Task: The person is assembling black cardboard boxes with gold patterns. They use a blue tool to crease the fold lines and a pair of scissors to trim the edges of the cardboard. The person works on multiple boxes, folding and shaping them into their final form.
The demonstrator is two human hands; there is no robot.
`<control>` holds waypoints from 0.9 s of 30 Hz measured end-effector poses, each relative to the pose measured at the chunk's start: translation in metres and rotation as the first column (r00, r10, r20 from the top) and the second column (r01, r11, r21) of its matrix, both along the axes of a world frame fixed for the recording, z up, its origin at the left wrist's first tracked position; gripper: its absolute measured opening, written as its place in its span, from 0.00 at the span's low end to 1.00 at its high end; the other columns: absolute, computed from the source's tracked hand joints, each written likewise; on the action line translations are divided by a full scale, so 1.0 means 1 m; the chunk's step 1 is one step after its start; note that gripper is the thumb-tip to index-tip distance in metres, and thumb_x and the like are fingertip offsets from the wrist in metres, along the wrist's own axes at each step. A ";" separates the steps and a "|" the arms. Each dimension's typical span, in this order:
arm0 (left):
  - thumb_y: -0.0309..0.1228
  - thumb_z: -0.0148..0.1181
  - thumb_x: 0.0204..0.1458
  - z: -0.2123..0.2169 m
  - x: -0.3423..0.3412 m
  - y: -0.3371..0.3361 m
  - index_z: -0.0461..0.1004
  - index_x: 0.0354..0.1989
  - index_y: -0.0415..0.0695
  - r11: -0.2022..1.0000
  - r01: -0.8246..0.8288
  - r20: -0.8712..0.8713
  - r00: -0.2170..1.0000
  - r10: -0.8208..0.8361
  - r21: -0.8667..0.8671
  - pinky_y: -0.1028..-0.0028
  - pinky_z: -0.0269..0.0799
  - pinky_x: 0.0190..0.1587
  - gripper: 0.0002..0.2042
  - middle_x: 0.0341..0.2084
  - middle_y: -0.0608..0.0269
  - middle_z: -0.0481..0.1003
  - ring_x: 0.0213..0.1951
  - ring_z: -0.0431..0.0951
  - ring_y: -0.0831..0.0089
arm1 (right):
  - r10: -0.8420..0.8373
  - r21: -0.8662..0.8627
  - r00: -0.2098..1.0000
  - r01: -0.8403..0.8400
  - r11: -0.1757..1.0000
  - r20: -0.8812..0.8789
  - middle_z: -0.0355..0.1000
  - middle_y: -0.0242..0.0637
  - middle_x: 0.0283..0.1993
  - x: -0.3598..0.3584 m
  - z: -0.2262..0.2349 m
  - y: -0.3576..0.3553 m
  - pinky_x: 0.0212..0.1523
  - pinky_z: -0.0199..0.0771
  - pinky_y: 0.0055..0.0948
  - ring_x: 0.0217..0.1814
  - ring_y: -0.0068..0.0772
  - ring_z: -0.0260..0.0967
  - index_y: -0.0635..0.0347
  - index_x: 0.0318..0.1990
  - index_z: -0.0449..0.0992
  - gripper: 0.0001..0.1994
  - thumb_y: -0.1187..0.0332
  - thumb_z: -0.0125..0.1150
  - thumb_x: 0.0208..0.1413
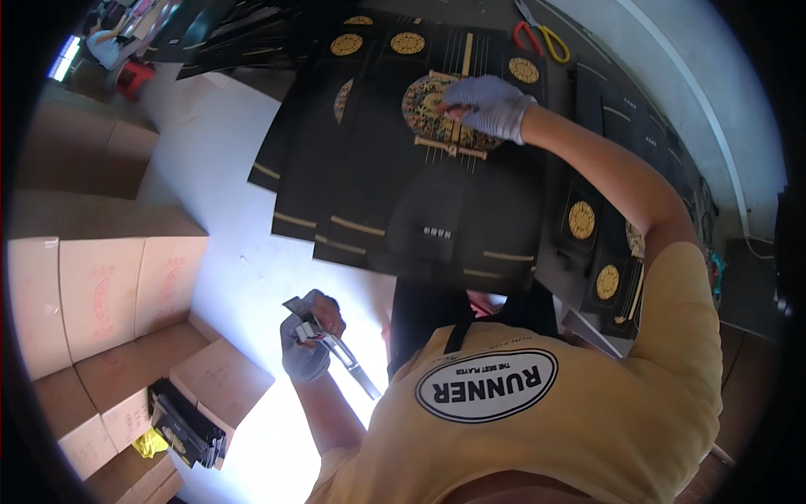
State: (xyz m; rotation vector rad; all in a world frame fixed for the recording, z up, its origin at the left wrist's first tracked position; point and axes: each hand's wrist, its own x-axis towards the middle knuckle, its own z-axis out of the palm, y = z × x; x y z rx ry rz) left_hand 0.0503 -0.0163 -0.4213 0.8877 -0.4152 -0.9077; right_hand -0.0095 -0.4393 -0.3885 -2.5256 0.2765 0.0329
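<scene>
My right hand, in a pale glove with bare fingertips, rests on the colourful round printed emblem of a black cardboard sheet. Its fingers are curled together, and whatever lies between them is hidden. Lower left, away from the table, my left hand, gloved likewise, is closed around a long silver metal tool that looks like a stapler. Several black sheets with gold emblems and gold strips overlap beneath my right hand.
Scissors with red and yellow handles lie at the table's far edge. More black printed pieces lie to the right. Brown cartons stand at left, one with black sheets. Another person sits far left near a red stool.
</scene>
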 end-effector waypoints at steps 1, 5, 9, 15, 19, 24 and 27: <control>0.45 0.66 0.42 0.002 -0.006 0.005 0.69 0.29 0.32 0.999 0.004 0.025 1.000 -0.003 -0.038 0.76 0.55 0.21 0.24 0.24 0.60 0.62 0.24 0.62 0.73 | -0.016 0.061 1.000 0.017 0.998 -0.020 0.73 0.37 0.41 0.001 -0.004 -0.004 0.45 0.69 0.29 0.42 0.36 0.71 0.55 0.42 0.76 0.10 0.71 0.53 0.53; 0.46 0.66 0.42 0.003 -0.027 0.036 0.70 0.31 0.32 0.997 -0.048 0.049 0.998 0.051 -0.052 0.76 0.54 0.21 0.25 0.26 0.58 0.64 0.24 0.63 0.72 | 0.127 -0.227 0.974 -0.082 0.970 0.188 0.70 0.37 0.33 0.006 -0.012 -0.007 0.39 0.71 0.28 0.35 0.34 0.69 0.61 0.36 0.77 0.07 0.77 0.57 0.49; 0.49 0.66 0.41 0.011 -0.046 0.057 0.70 0.31 0.34 0.993 -0.099 0.042 0.994 0.102 -0.068 0.76 0.53 0.21 0.26 0.26 0.60 0.63 0.24 0.63 0.73 | 0.057 -0.170 0.996 -0.044 0.984 0.068 0.70 0.36 0.38 0.008 -0.008 -0.008 0.44 0.68 0.30 0.43 0.37 0.69 0.51 0.42 0.77 0.11 0.70 0.53 0.51; 0.50 0.66 0.40 0.022 -0.056 0.069 0.68 0.28 0.35 0.991 -0.115 0.079 0.990 0.121 -0.069 0.75 0.52 0.21 0.26 0.24 0.62 0.61 0.24 0.61 0.73 | 0.004 -0.347 0.991 0.043 0.937 0.134 0.69 0.37 0.39 0.007 -0.004 -0.003 0.45 0.68 0.31 0.44 0.39 0.68 0.52 0.41 0.75 0.11 0.68 0.52 0.50; 0.48 0.65 0.43 0.032 -0.054 0.067 0.67 0.27 0.37 0.990 -0.094 0.130 0.986 0.107 -0.102 0.76 0.56 0.21 0.23 0.23 0.63 0.60 0.24 0.62 0.73 | -0.097 -0.417 0.988 0.137 0.899 0.117 0.67 0.39 0.42 0.003 -0.005 0.004 0.46 0.68 0.33 0.44 0.42 0.68 0.56 0.39 0.74 0.10 0.67 0.53 0.48; 0.46 0.61 0.48 0.051 -0.033 0.058 0.66 0.35 0.40 0.968 -0.236 0.204 0.947 0.249 -0.086 0.79 0.60 0.24 0.20 0.25 0.66 0.59 0.26 0.62 0.76 | -0.127 -0.363 0.980 0.175 0.915 0.153 0.69 0.38 0.39 0.003 0.008 0.031 0.44 0.69 0.31 0.41 0.38 0.69 0.58 0.41 0.74 0.11 0.70 0.55 0.49; 0.47 0.56 0.52 0.066 -0.017 0.032 0.65 0.39 0.40 0.882 -0.413 0.138 0.882 0.450 -0.228 0.78 0.60 0.25 0.20 0.27 0.66 0.60 0.28 0.62 0.75 | -0.229 0.252 0.915 0.148 0.956 0.333 0.72 0.36 0.36 0.010 0.047 0.107 0.39 0.71 0.24 0.38 0.27 0.71 0.60 0.39 0.74 0.10 0.72 0.60 0.47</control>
